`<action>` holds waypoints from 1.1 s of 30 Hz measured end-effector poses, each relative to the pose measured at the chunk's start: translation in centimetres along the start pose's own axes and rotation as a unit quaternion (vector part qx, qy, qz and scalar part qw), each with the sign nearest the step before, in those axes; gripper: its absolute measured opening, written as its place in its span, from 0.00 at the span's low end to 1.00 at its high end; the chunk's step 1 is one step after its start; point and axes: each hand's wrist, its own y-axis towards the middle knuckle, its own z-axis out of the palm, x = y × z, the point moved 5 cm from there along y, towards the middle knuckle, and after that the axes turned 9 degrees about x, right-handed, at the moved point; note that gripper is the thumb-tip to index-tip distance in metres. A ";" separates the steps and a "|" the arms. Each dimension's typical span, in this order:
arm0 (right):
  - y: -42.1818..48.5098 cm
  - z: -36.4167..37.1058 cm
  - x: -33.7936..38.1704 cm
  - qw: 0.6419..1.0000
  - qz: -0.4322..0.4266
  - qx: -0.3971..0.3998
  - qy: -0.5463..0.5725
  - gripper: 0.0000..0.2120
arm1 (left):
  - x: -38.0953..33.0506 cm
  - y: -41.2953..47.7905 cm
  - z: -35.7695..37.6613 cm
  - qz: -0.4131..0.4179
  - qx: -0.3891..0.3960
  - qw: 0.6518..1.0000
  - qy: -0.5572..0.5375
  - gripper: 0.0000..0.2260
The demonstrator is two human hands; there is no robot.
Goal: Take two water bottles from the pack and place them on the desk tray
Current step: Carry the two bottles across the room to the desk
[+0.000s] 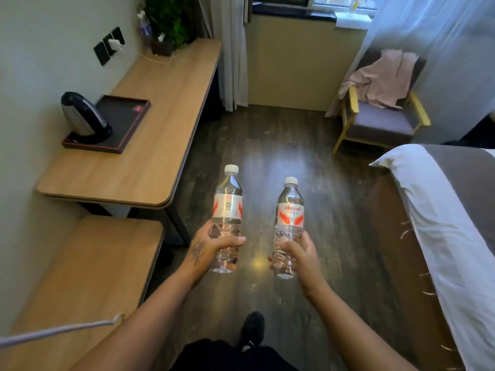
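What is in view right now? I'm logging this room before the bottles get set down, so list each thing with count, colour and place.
water bottles: 2, clear, white caps, one per hand
tray: 1, dark, on desk
kettle: 1, black and silver, on tray
desk: 1, light wood, left wall
lower bench: 1, light wood, near left
armchair: 1, grey, yellow frame, by window
pink cloth: 1, over armchair
bed: 1, white and grey, right
plant: 1, green, desk's far end
left hand: holds bottle
right hand: holds bottle
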 end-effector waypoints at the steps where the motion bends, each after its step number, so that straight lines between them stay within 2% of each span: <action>1: 1.7 -0.3 0.9 1.000 0.004 0.004 -0.006 0.24 | -0.6 1.6 -0.1 -0.001 -0.003 1.000 0.001 0.35; 7: 10.9 -1.0 5.3 1.000 0.008 0.014 0.003 0.22 | -4.3 10.0 -0.7 -0.002 -0.010 1.000 -0.017 0.37; 13: 21.6 -0.7 8.8 1.000 0.012 0.021 -0.014 0.21 | -8.2 20.6 -2.4 0.007 -0.004 1.000 -0.026 0.34; 16: 27.6 0.0 11.2 1.000 0.014 0.022 -0.016 0.29 | -10.7 26.8 -3.7 0.013 0.007 0.999 -0.034 0.35; 18: 31.6 0.6 13.1 1.000 0.014 0.024 -0.013 0.30 | -12.7 31.2 -4.8 0.017 0.017 0.999 -0.034 0.36; 24: 42.9 2.8 18.5 1.000 0.017 0.006 -0.011 0.27 | -18.9 42.8 -8.3 0.022 0.034 0.999 -0.036 0.38; 28: 48.9 4.3 21.9 1.000 0.009 0.003 -0.012 0.24 | -22.5 49.1 -10.2 0.018 0.030 0.999 -0.022 0.32; 33: 56.0 4.5 25.4 1.000 0.004 0.008 -0.005 0.27 | -26.0 55.8 -11.3 0.017 0.022 0.999 -0.021 0.39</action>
